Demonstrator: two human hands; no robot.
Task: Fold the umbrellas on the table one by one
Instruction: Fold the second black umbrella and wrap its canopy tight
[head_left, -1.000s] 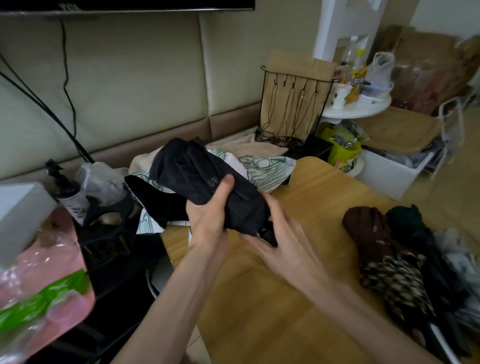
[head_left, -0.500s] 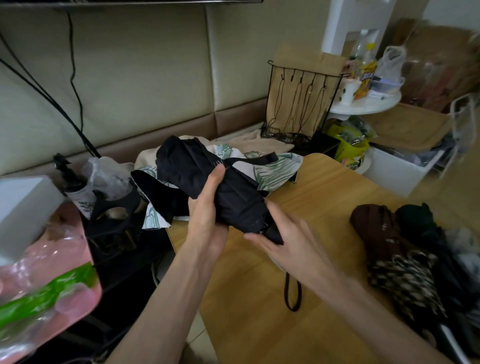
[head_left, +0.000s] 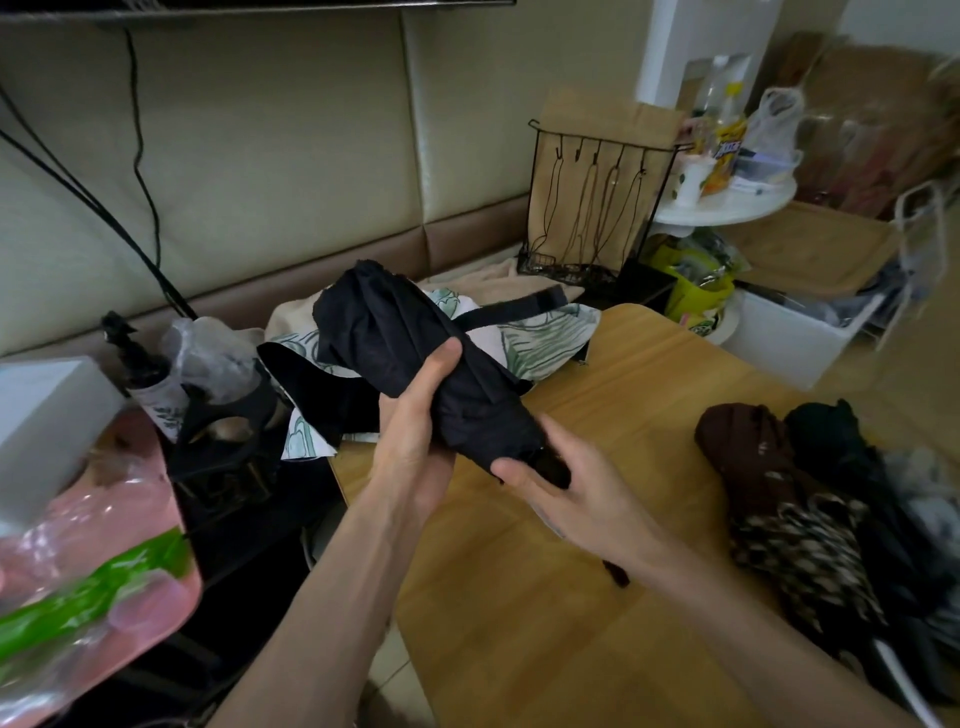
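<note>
Only the head view here. A black umbrella (head_left: 415, 364) is held up over the far left corner of the wooden table (head_left: 597, 597), tilted so the canopy tip points up and away and the handle end comes down toward the person. The canopy is bunched loosely around the shaft, not wrapped tight, and its closure strap (head_left: 519, 309) is sticking out loose to the right.

The left hand (head_left: 415, 431) is wrapped around the middle of the bundle, with the thumb laid up over the fabric. The right hand (head_left: 566, 493) is at the lower end – the dark handle is pinched between thumb and fingers there. A dark wrist loop (head_left: 615, 571) can be seen hanging below the right wrist.

Behind the held umbrella, some leaf-print fabric (head_left: 540, 338) is spread over the table's far edge. On the right side of the table a pile of closed umbrellas is lying together – a brown one (head_left: 748, 447), a brown-and-cream patterned one (head_left: 800, 551) and a dark green one (head_left: 841, 441), all touching.

Off the table, a black wire rack (head_left: 587, 208) stands at the back, a pump bottle (head_left: 140, 364) is at the left, and a pink plastic bag (head_left: 104, 571) sits in the near left corner.
</note>
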